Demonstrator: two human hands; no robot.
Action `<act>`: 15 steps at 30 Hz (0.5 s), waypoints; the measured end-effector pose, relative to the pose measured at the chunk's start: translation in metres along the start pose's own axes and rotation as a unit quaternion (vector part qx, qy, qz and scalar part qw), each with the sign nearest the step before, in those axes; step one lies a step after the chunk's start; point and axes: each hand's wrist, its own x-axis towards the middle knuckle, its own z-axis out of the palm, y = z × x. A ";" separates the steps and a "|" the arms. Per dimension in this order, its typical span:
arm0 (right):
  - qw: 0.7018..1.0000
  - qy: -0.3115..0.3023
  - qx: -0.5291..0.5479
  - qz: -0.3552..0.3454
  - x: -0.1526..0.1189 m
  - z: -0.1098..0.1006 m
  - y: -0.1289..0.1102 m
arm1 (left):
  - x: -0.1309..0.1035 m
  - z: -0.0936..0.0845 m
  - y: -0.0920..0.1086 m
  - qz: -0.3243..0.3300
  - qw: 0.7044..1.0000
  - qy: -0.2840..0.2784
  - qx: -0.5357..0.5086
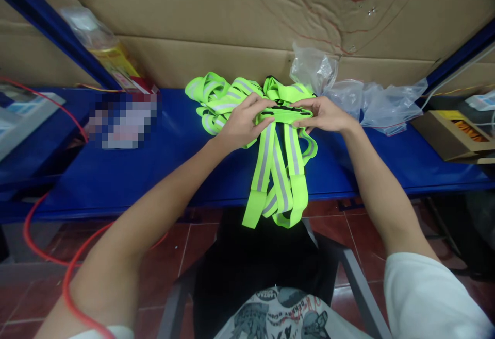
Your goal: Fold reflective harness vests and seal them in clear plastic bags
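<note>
A bundle of neon yellow-green straps with silver stripes lies on the blue table. My left hand pinches the left end of a folded green band with dark edging, and my right hand pinches its right end. The band is held level between the two hands, in front of the pile. Several striped straps hang from it over the table's front edge, their ends above my lap.
Clear plastic bags lie behind and to the right. An open cardboard box stands at the right. A bottle with a yellow label is at the back left. A red hose loops at the left, near my left arm.
</note>
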 end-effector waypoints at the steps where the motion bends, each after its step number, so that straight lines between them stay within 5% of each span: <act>1: 1.000 0.008 0.005 -0.009 0.000 0.001 0.001 | 0.000 0.001 -0.002 0.002 1.000 0.017 -0.022; 9: 0.998 0.016 -0.052 -0.028 0.003 0.003 0.004 | -0.005 0.015 -0.016 -0.009 0.990 0.026 -0.138; 15: 0.998 -0.037 0.024 0.046 -0.005 -0.005 -0.006 | -0.009 0.019 -0.018 0.058 0.994 0.039 -0.081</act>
